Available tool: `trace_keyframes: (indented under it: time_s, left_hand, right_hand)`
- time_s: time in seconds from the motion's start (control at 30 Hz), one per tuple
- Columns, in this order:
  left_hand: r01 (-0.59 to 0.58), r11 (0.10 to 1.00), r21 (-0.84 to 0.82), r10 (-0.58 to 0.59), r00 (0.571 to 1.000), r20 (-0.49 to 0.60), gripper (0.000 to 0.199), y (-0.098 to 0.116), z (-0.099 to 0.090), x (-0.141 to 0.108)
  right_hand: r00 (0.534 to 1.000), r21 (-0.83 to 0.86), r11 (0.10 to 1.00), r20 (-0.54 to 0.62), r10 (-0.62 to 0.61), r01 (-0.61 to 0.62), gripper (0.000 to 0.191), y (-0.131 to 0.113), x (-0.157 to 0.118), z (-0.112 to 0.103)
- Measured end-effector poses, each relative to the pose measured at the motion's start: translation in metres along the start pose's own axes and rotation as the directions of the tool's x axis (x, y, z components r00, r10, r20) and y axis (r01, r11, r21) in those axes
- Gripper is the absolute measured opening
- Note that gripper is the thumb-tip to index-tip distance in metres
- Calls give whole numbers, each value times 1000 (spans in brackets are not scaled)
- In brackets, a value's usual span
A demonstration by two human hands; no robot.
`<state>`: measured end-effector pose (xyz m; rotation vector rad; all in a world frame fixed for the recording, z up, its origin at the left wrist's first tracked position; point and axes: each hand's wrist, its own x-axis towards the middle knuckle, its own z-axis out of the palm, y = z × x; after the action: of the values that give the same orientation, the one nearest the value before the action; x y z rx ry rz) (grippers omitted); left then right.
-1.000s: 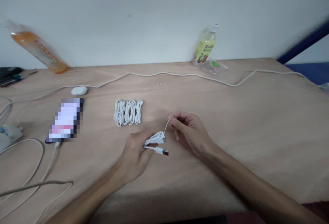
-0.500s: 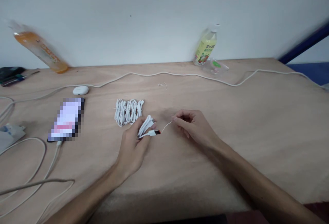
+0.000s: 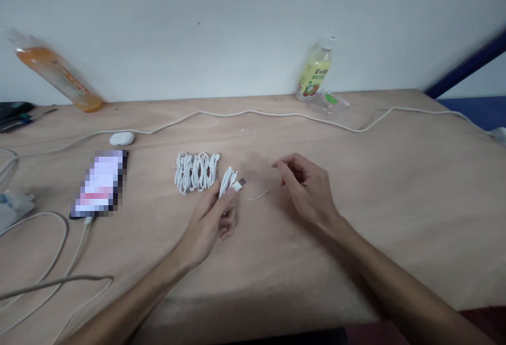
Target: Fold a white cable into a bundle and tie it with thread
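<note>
My left hand (image 3: 207,218) is closed around a white folded USB cable (image 3: 227,179), its plug (image 3: 240,183) sticking out past the thumb. Beside that hand lies a short white twist tie (image 3: 259,195), loose on the table. My right hand (image 3: 308,187) hovers to the right of the tie, fingers curled, with thumb and forefinger tips close together and nothing visible between them. Just beyond my left hand, several bundled white cables (image 3: 196,172) lie in a row.
Farther back lies another bit of tie (image 3: 249,131). A long white cord (image 3: 276,115) crosses the table (image 3: 375,202). Leftward are a phone (image 3: 98,182), a white earbud case (image 3: 122,139) and an orange drink bottle (image 3: 59,76). A yellow-green bottle (image 3: 315,73) stands against the wall.
The twist tie has left my right fingers and now lies on the table. My right hand has risen slightly away from it. My left hand has turned, its thumb now over the cable's plug end.
</note>
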<state>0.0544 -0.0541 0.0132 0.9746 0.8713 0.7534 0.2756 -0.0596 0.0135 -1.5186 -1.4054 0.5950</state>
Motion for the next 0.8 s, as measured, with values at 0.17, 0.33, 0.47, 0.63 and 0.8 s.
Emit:
trace_keyframes:
  time_s: [0.17, 0.33, 0.47, 0.63, 0.8]
  left_hand:
    - [106, 994, 28, -109, 969, 220, 41, -3, 2, -3]
    - [228, 974, 17, -218, 904, 367, 42, 0, 4, -9]
    - [391, 920, 10, -357, 831, 426, 56, 6, 5, -13]
    - [500, 866, 22, -452, 763, 461, 65, 6, 3, -14]
    - [387, 921, 47, -368, 824, 431, 53, 0, 0, -15]
  right_hand:
    - [943, 96, 965, 209, -260, 245, 25, -10, -16, 8]
    - [887, 149, 927, 272, -372, 343, 26, -9, -25, 19]
    - [886, 208, 932, 307, -349, 295, 32, -4, -28, 22]
    - [881, 233, 929, 318, -351, 286, 40, -3, -29, 22]
    - [873, 161, 922, 299, -386, 353, 16, -7, -29, 23]
